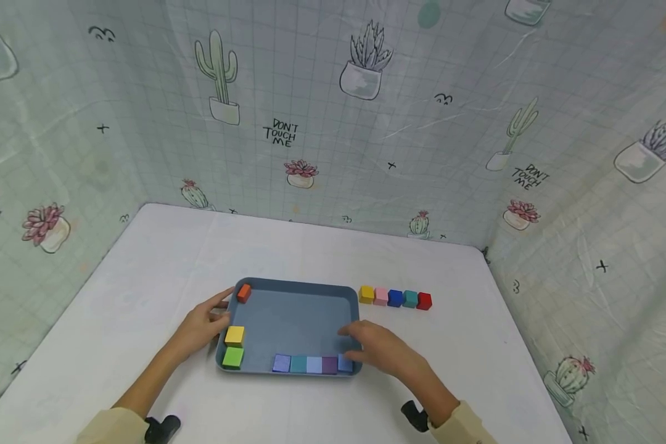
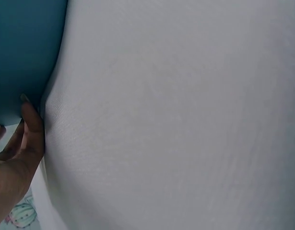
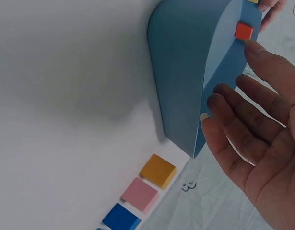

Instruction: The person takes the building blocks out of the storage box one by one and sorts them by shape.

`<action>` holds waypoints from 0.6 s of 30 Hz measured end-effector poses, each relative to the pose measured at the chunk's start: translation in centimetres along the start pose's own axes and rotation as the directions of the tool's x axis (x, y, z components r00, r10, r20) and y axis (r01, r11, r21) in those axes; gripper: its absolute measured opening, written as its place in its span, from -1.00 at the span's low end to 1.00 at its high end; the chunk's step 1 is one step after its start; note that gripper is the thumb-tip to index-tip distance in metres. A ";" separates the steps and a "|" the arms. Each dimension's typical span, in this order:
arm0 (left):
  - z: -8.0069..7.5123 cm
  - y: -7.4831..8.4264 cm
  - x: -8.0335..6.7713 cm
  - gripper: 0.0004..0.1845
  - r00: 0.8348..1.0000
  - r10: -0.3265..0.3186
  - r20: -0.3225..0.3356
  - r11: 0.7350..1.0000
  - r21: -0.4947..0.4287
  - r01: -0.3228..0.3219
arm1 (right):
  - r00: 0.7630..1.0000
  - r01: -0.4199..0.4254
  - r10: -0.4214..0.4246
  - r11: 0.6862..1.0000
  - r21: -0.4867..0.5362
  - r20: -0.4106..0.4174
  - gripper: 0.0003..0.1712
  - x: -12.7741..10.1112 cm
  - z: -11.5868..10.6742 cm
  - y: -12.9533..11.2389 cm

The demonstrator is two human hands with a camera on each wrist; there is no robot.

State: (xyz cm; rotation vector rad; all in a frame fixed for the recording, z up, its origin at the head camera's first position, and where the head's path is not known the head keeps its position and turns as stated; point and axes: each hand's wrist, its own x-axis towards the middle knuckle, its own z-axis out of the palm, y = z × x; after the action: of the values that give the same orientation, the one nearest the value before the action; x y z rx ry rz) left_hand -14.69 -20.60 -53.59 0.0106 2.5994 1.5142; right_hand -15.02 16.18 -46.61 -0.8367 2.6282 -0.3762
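While the right hand [image 1: 383,348] hangs over the right rim of the tray [image 1: 296,320], grip empty and fingers loosely bent apart, its thumb partly hides a blue block [image 1: 343,367] in the near right corner. The left hand [image 1: 201,324] touches the left rim; with some fingertips hidden, whether it pinches cannot be told. Right of the tray's far corner, five blocks [image 1: 395,298] line the surface [image 1: 455,351].

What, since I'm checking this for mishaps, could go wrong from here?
The right hand, over the right side of the tray, might bump the blue block in its near right corner. If the left hand, at the tray's left rim, tips it, the orange block could slide. A rightward tray shift might hit the yellow block just outside.
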 end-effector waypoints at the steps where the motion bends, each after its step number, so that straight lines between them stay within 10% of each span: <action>1: 0.0 -0.1 0.0 -0.35 1.000 -0.004 0.000 1.000 0.000 0.004 | 1.000 -0.002 0.002 1.000 0.002 0.004 -0.50 0.0 0.1 0.0; 18: 0.5 -0.3 -0.4 -0.36 1.000 -0.001 -0.023 1.000 0.007 0.001 | 0.999 -0.040 0.041 0.993 -0.107 0.012 -0.51 -0.2 2.3 -0.3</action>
State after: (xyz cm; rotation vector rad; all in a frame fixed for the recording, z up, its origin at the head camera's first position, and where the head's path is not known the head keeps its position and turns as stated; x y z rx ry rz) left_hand -14.21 -20.37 -54.02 -0.0070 2.6219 1.5145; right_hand -13.78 15.81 -48.50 -0.8147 2.6676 -0.2200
